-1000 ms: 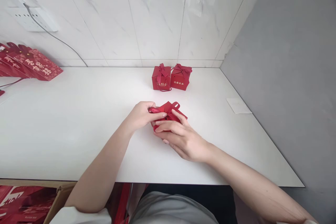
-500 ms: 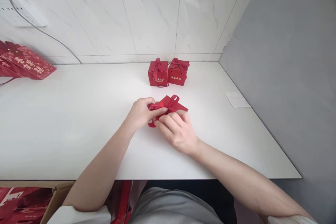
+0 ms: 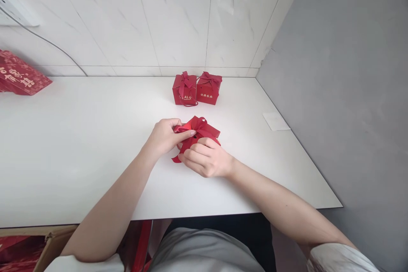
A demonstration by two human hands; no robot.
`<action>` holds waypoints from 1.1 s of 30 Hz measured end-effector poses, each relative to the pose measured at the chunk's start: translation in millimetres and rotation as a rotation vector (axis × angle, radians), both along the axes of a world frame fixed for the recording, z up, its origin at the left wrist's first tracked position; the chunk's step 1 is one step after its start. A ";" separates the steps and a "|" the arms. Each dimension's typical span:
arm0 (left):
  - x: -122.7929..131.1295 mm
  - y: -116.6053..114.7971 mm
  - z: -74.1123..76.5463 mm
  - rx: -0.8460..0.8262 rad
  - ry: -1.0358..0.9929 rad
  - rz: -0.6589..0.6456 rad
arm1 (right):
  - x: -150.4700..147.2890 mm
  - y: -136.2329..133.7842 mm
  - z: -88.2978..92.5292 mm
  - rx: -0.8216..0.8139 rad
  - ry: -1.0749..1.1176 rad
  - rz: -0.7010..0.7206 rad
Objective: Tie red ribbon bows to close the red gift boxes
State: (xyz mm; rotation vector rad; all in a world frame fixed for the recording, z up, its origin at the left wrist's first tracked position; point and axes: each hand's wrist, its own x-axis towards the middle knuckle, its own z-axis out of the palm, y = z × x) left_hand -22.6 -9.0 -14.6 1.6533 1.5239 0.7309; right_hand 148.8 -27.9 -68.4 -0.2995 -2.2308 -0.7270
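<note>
A small red gift box (image 3: pixel 213 131) stands on the white table between my hands, topped by a red ribbon (image 3: pixel 200 124) tied in a bow. My left hand (image 3: pixel 165 137) is closed on the box's left side, its thumb lying over the top by the bow's knot. In front of the box, my right hand (image 3: pixel 206 158) has its fingers curled in a pinch at the ribbon. A loose ribbon tail (image 3: pixel 176 160) sticks out to the left of those fingertips. Much of the box's front is hidden behind my right hand.
Two finished-looking red boxes with bows, a left one (image 3: pixel 185 89) and a right one (image 3: pixel 209 89), stand by the tiled wall. White paper (image 3: pixel 276 122) lies at the right edge. A red printed package (image 3: pixel 24 74) is far left; an open carton (image 3: pixel 52 242) sits below the table.
My right hand has drawn slightly down and toward me, and the ribbon tail by its fingertips hangs lower. My left hand keeps its hold. The whole view has shifted a little.
</note>
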 end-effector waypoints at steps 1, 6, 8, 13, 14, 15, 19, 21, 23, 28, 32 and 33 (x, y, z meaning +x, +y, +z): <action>-0.1 0.3 -0.3 0.012 0.010 0.004 | -0.4 -1.0 -0.2 -0.019 -0.045 -0.002; 0.6 -0.2 0.4 -0.024 -0.027 -0.003 | 12.9 -10.2 19.4 -0.272 0.017 0.093; 0.3 -1.3 1.7 -0.057 -0.057 -0.011 | 30.0 -9.2 33.1 -0.530 0.282 0.070; -3.4 -4.3 3.2 -0.035 -0.005 -0.022 | 78.5 12.2 49.2 -1.401 0.490 -0.428; -4.0 -4.6 2.9 -0.036 -0.006 -0.025 | 84.3 16.6 49.2 -1.542 0.452 -0.433; -4.3 -4.7 2.4 -0.040 -0.020 -0.025 | 88.1 20.0 48.7 -1.668 0.407 -0.392; -2.8 -5.0 0.5 -0.004 -0.059 0.045 | 86.5 24.3 44.1 -1.993 0.253 -0.034; -1.9 -5.2 0.8 0.071 -0.044 0.083 | 81.8 23.9 41.0 -2.068 0.221 0.083; -2.1 -5.6 2.4 0.144 -0.028 0.050 | 78.5 23.4 38.5 -2.120 0.223 0.131; -6.6 -6.3 7.7 0.175 0.092 -0.126 | 72.6 16.8 39.8 -2.153 0.209 0.193; -10.0 -3.6 6.4 0.113 0.112 -0.143 | 63.4 8.8 40.1 -2.113 0.293 0.188; -10.5 -2.6 5.7 0.102 0.106 -0.142 | 61.8 7.9 39.4 -2.098 0.307 0.188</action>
